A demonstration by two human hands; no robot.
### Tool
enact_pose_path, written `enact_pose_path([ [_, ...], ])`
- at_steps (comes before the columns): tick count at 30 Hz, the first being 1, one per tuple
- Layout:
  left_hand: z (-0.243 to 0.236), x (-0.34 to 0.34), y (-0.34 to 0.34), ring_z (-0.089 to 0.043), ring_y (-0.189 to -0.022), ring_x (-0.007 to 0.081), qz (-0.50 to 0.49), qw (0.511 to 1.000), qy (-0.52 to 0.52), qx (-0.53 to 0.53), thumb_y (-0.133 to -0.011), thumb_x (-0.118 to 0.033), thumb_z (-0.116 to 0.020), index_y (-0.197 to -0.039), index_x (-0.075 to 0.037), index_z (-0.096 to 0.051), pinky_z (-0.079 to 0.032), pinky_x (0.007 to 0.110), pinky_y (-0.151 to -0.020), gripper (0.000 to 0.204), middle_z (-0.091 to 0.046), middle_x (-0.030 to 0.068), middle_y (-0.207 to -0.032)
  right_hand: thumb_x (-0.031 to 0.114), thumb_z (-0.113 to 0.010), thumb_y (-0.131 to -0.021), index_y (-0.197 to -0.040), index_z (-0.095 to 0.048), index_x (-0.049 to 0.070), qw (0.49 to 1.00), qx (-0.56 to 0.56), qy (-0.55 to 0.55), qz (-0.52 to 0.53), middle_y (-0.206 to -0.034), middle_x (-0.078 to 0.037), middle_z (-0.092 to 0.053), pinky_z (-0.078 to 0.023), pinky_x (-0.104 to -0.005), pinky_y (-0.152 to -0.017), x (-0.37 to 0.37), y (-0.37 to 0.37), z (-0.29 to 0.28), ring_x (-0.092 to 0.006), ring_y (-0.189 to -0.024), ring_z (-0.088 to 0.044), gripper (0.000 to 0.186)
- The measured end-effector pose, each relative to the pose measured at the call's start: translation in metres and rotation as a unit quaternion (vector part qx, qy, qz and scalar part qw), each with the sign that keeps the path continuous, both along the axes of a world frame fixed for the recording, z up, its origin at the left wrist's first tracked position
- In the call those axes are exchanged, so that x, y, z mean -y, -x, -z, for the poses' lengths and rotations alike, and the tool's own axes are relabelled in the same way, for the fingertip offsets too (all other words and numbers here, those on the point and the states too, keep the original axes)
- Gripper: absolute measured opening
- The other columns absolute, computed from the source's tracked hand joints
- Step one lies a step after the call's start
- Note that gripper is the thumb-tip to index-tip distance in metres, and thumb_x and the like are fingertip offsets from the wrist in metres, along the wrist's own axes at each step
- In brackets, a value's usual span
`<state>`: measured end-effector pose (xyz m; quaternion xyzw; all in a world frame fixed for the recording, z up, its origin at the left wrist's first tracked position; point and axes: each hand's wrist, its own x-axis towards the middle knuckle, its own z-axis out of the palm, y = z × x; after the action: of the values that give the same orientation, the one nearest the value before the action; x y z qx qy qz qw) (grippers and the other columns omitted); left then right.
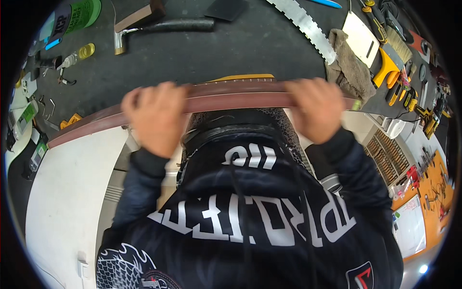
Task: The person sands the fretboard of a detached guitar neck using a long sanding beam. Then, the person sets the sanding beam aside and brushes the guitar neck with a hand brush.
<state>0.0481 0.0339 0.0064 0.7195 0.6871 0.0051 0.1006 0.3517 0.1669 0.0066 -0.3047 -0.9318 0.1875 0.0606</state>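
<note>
A long, narrow reddish-brown bar runs from left to right in front of my body, along the near edge of the dark bench. It looks like wood, but its exact kind is unclear. Small light marks line its far upper edge, and a yellow strip shows just behind it. My left hand is closed over the bar left of the middle. Farther right, my right hand grips it the same way, slightly blurred. The fingertips of both hands are hidden on the far side.
On the bench lie a hammer, a notched metal straightedge, a grey-brown cloth and a small yellow-liquid bottle. A brush and several yellow-handled tools crowd the right. An orange tool board stands beyond my right arm.
</note>
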Motion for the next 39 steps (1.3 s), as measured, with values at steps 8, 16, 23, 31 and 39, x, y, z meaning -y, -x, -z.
enact_pose_path([
  [8,-0.010,0.012,0.076,-0.058,-0.098,0.0215,-0.043,0.997,0.049,-0.034,-0.071,-0.011,-0.079,-0.108,-0.019,-0.073,-0.033,0.047,-0.102,0.038,-0.061,-0.0016,-0.101,0.016,-0.069,-0.074,-0.103,-0.070,0.009,0.999,-0.035,0.031,-0.002,-0.094,-0.002,-0.063,-0.047,-0.0378,-0.072,0.026,0.084,-0.005,-0.0215,-0.086,-0.062,0.030],
  [16,0.001,-0.029,-0.037,-0.059,-0.099,0.0203,-0.008,1.000,-0.001,0.029,-0.074,-0.016,-0.080,-0.108,-0.021,-0.071,-0.037,0.049,-0.103,0.035,-0.061,-0.0036,-0.101,0.006,-0.070,-0.064,-0.105,-0.073,0.006,0.999,-0.037,-0.002,-0.007,-0.086,-0.004,-0.064,-0.041,-0.0395,-0.063,-0.021,-0.031,0.004,-0.0249,-0.074,-0.060,0.041],
  [23,0.003,0.030,0.053,-0.060,-0.100,0.0224,-0.036,0.999,-0.018,-0.017,-0.072,-0.010,-0.078,-0.113,-0.021,-0.073,-0.033,0.048,-0.106,0.043,-0.062,-0.0011,-0.100,0.013,-0.072,-0.071,-0.107,-0.070,0.011,0.999,-0.030,-0.010,-0.005,-0.087,-0.003,-0.061,-0.044,-0.0395,-0.069,0.034,0.058,0.006,-0.0240,-0.081,-0.061,0.036],
  [31,0.013,0.044,0.033,-0.059,-0.103,0.0225,-0.042,0.996,-0.037,-0.066,-0.069,-0.015,-0.080,-0.115,-0.022,-0.074,-0.032,0.048,-0.102,0.048,-0.062,-0.0012,-0.102,0.009,-0.073,-0.065,-0.109,-0.072,0.010,0.998,-0.053,-0.023,0.024,-0.087,-0.003,-0.062,-0.044,-0.0401,-0.068,0.055,0.042,0.007,-0.0255,-0.080,-0.062,0.044],
  [39,-0.003,0.075,-0.002,-0.058,-0.103,0.0193,0.001,0.999,-0.052,-0.012,-0.072,-0.011,-0.077,-0.120,-0.020,-0.070,-0.029,0.049,-0.107,0.049,-0.060,-0.0026,-0.103,0.007,-0.073,-0.066,-0.114,-0.072,0.008,0.995,-0.070,-0.020,0.066,-0.103,-0.005,-0.072,-0.048,-0.0398,-0.073,0.105,-0.006,-0.005,-0.0263,-0.087,-0.066,0.048],
])
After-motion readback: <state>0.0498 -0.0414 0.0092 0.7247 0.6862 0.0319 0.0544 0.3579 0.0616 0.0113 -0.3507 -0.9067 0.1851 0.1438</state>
